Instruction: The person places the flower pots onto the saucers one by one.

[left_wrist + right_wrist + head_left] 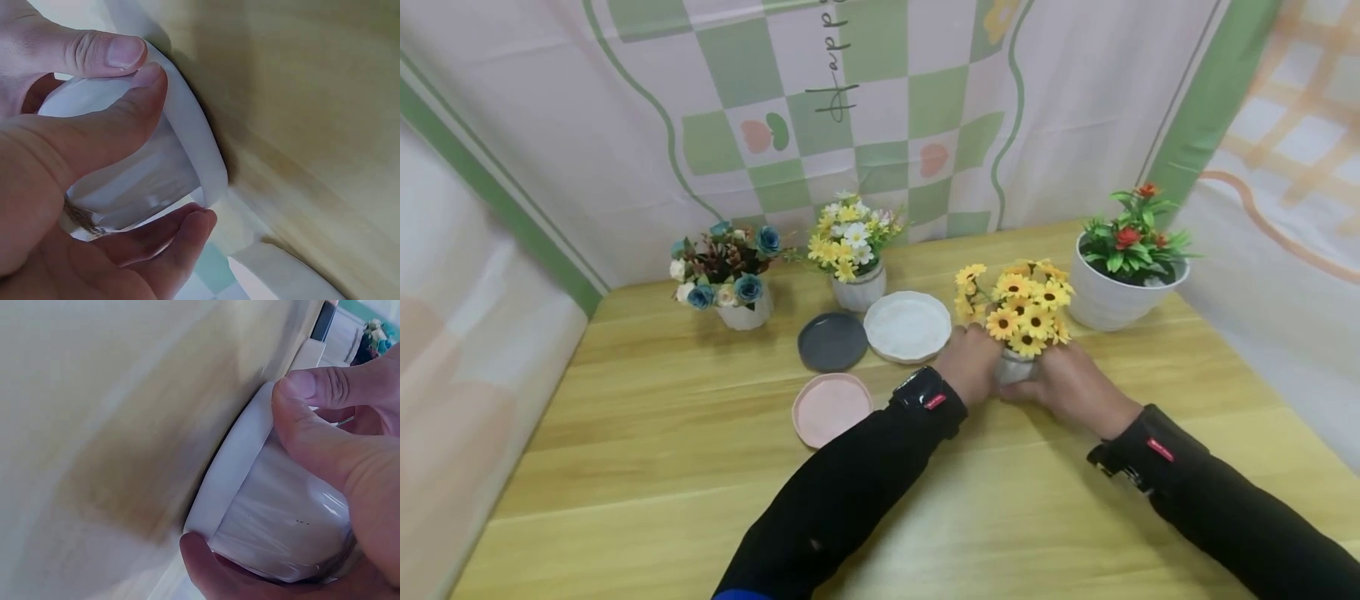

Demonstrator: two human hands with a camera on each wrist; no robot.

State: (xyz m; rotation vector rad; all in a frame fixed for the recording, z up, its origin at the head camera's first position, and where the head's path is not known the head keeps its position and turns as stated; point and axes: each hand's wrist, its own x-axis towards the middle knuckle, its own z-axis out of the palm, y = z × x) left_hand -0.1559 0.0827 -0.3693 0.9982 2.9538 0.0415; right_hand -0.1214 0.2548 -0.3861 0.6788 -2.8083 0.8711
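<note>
A pot of yellow daisy-like flowers [1028,312] is gripped from both sides by my left hand [972,364] and right hand [1069,387]. In the wrist views the glossy whitish pot [281,512] sits in a shallow white saucer [234,465]. Both thumbs meet at the near side of the saucer's rim, and other fingers reach round the far side in the left wrist view. Whether the saucer touches the table or hangs just above it, I cannot tell. In the head view the hands cover most of the pot and the saucer.
Left of the hands lie a white plate [907,327], a dark grey plate [832,342] and a pink plate [832,409]. Behind stand blue-rose [745,310] and white-and-yellow flower pots [860,292]. A white pot with red flowers [1108,296] stands close to the right hand.
</note>
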